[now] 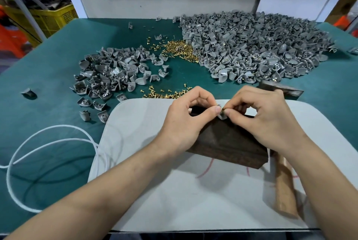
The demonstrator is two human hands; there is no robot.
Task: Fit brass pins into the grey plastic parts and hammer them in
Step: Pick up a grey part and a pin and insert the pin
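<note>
Head view: hands bring a pin to a part

Closest, a hammer (284,187) lies on the right of the white mat (174,191). A wood block (228,141) sits under both hands. The left hand (186,121) pinches a grey part (220,115) between thumb and fingers, over the block's far end. The right hand (267,117) pinches a brass pin (223,111) in its fingertips, touching the part. Farther back lie loose pins (166,95), a small pile (114,73) and a big pile (251,46).

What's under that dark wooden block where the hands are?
The dark wooden block lies on a white mat, which lies on the green table cover. Red lines on the mat reach the block's edge; anything beneath it is hidden.
</note>
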